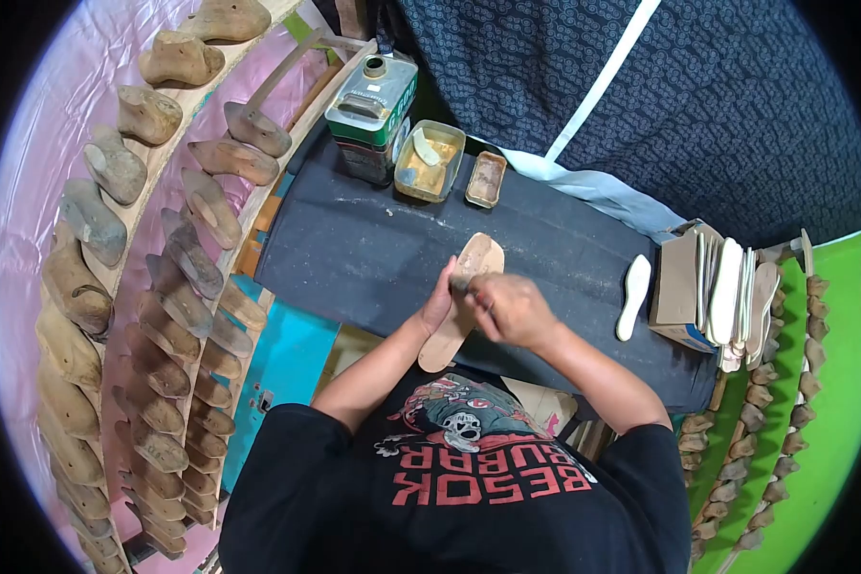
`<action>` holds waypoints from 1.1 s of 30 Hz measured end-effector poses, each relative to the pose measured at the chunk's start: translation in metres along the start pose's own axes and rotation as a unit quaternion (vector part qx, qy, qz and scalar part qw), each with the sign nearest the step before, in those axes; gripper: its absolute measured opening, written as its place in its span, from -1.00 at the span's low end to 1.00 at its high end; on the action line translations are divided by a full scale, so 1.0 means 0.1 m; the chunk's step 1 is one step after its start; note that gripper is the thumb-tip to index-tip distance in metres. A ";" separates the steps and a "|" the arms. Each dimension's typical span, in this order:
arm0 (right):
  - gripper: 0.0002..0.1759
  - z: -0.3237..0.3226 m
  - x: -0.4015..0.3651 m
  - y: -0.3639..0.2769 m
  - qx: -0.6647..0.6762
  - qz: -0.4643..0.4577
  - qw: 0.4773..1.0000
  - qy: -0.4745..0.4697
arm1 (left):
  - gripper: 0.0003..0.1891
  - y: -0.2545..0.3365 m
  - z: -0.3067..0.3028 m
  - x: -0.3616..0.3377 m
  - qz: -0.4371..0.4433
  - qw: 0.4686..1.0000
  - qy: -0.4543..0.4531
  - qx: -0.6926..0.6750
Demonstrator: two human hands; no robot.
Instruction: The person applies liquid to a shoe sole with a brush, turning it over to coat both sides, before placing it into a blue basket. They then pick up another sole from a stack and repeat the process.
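A tan shoe sole (442,346) is held over the near edge of the dark worktable, its wide end pointing away from me. My left hand (437,298) grips it along the left edge, near the middle. Above its right side, my right hand (515,308) is closed and slightly blurred. What its fingers hold, if anything, I cannot make out. The upper part of the sole has a darker, uneven patch. Beyond it stand an open tub (456,153) with yellowish residue and a pale scrap (426,147) inside, and a smaller tray (486,180).
A green and grey metal can (371,105) stands at the back left of the worktable (354,258). On the right lie a white sole (633,297) and a cardboard box (677,287) of upright soles. Racks of wooden shoe lasts (91,220) flank both sides.
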State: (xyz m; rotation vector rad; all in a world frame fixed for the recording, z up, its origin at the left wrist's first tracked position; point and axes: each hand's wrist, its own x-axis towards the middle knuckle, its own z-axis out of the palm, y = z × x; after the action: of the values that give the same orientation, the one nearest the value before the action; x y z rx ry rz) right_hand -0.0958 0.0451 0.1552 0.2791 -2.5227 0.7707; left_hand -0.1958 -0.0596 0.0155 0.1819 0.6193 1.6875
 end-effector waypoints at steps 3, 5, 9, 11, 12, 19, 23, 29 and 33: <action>-0.85 0.00 0.03 0.03 0.017 -0.002 1.000 -0.016 | -0.18 0.01 -0.05 -0.07 -0.055 0.996 -0.002 -0.071; -0.85 -0.03 0.08 0.22 -0.026 0.034 0.999 0.010 | -0.19 -0.02 -0.12 -0.07 -0.041 0.996 -0.021 -0.078; -0.84 -0.02 0.16 0.47 -0.050 0.103 0.992 0.061 | -0.19 -0.08 -0.37 -0.07 -0.034 0.981 -0.148 -0.123; -0.83 0.11 0.00 0.40 -0.044 0.016 0.999 0.024 | -0.18 -0.08 -0.37 -0.11 -0.023 0.976 -0.166 -0.136; -0.78 0.13 -0.05 0.25 -0.007 0.028 0.999 -0.025 | -0.17 -0.04 -0.29 -0.17 -0.020 0.991 -0.046 -0.126; -0.82 0.32 0.00 0.46 -0.015 0.113 0.993 0.006 | -0.14 -0.06 -0.52 -0.32 -0.025 0.989 -0.018 -0.143; -0.77 0.09 0.40 1.02 -0.019 0.205 0.974 0.091 | -0.09 0.08 -0.49 -0.25 -0.044 0.996 -0.024 -0.077; -0.70 0.04 0.84 1.72 -0.118 0.269 0.953 0.069 | -0.12 0.31 -0.50 -0.23 0.011 0.991 -0.035 -0.126; -0.66 0.29 0.81 2.03 -0.124 0.291 0.949 0.019 | -0.16 0.42 -0.39 -0.33 0.034 0.992 0.003 -0.125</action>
State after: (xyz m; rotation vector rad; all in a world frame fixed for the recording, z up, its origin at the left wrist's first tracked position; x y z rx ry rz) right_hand -0.2423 0.1910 0.0797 -0.5852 -2.6463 0.6373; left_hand -0.2425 -0.1066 0.0103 0.0187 0.4057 1.8148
